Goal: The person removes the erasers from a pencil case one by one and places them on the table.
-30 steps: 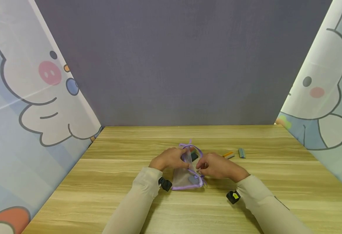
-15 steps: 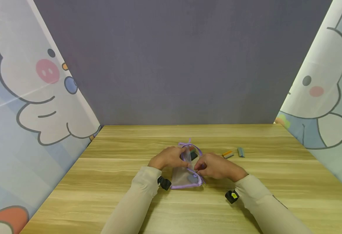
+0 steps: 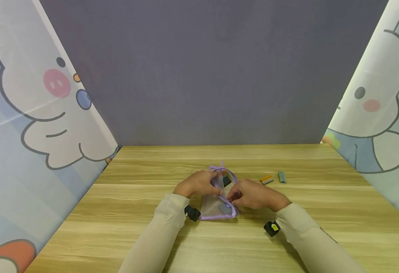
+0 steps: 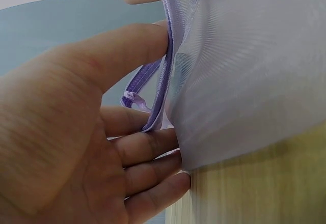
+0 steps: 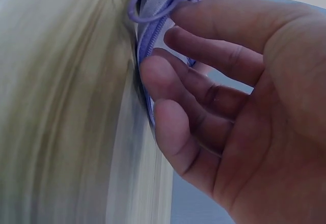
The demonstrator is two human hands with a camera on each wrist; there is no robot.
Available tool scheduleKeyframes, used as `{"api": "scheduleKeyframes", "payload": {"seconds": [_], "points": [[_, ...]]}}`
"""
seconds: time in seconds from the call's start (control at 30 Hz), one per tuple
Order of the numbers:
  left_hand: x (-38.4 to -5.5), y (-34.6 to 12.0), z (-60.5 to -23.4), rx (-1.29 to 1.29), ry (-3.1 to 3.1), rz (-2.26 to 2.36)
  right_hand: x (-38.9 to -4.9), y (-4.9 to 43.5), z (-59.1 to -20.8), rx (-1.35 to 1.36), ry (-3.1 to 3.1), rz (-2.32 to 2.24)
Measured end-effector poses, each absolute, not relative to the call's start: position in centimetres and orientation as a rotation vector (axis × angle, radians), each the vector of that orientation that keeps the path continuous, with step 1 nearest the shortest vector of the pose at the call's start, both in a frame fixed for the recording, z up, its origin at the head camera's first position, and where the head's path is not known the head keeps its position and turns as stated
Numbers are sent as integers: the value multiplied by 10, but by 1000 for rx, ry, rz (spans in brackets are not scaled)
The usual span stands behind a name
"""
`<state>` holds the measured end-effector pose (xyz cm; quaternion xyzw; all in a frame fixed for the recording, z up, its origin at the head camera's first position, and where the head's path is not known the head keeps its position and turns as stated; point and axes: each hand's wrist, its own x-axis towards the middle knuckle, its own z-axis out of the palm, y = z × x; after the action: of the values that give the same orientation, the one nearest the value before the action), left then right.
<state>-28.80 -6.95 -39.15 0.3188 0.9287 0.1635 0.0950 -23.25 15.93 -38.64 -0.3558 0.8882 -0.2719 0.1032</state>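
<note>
A sheer mesh zipper pouch [image 3: 213, 208] with purple trim lies on the table between both hands, its zipped side parted. My left hand [image 3: 198, 184] holds one edge of the opening; in the left wrist view its thumb lies against the purple zipper edge [image 4: 170, 56], fingers spread beyond. With curled fingers, my right hand [image 3: 254, 194] pinches the opposite edge near the purple ring pull [image 5: 155, 1]. Through the mesh a blue-grey piece [image 3: 224, 209] shows near the lower corner. A dark block [image 3: 226, 181] shows at the opening, with a reddish bit [image 3: 224, 173] behind it.
Right of the pouch lie an orange-and-grey block [image 3: 267, 180] and a grey-blue block [image 3: 282, 177]. The wooden table [image 3: 144, 167] ends at a dark grey panel [image 3: 213, 76]. Cartoon-printed sheets stand on both sides.
Hardly anything differs. Both hands stay on the pouch, the right fingers shifting slightly along its edge; the head view sways a little.
</note>
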Motion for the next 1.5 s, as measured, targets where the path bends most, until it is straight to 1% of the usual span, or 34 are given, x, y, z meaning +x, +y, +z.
{"api": "scheduleKeyframes", "payload": {"seconds": [0.67, 1.1, 1.3, 1.5], "points": [[-284, -70, -390, 874, 2740, 549, -233, 159, -390, -1065, 2587, -798], [-285, -72, -393, 915, 2716, 677, -234, 161, -391, -1033, 2534, -868], [-285, -73, -394, 892, 2720, 656, -234, 159, -392, -1073, 2535, -843], [-287, -72, -394, 937, 2705, 709, -233, 160, -393, -1127, 2516, -837]]}}
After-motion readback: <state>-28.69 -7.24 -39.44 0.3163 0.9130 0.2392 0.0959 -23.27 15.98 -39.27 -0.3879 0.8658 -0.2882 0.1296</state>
